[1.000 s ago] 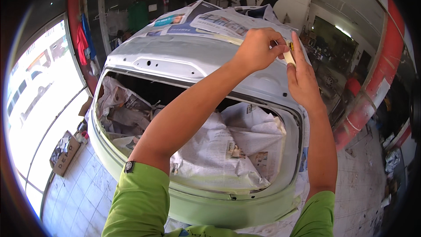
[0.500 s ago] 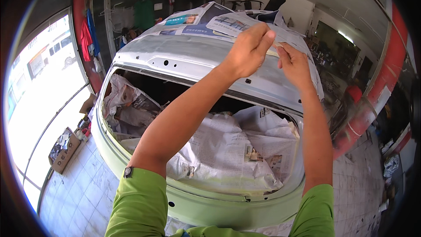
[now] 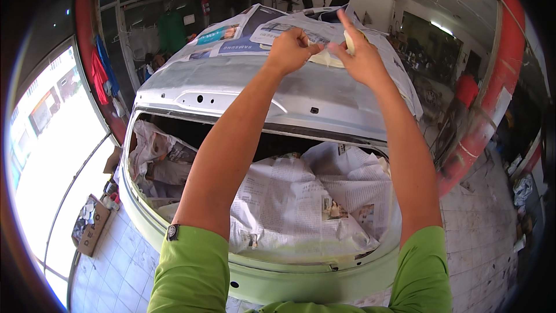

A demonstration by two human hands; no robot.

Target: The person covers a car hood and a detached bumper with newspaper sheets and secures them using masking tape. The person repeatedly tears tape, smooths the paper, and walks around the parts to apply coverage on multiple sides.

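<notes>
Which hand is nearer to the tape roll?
The right. The right hand holds the tape roll; the left hand is apart from the roll, off to its left.

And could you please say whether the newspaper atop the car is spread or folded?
Spread: the newspaper lies in broad sheets over the top of the car.

Arms (image 3: 229, 145) extended forward. Left hand (image 3: 288, 51) curled, fingertips (image 3: 314, 48) pinched; right hand (image 3: 365, 61) beside left hand, index finger (image 3: 346, 22) raised.
</notes>
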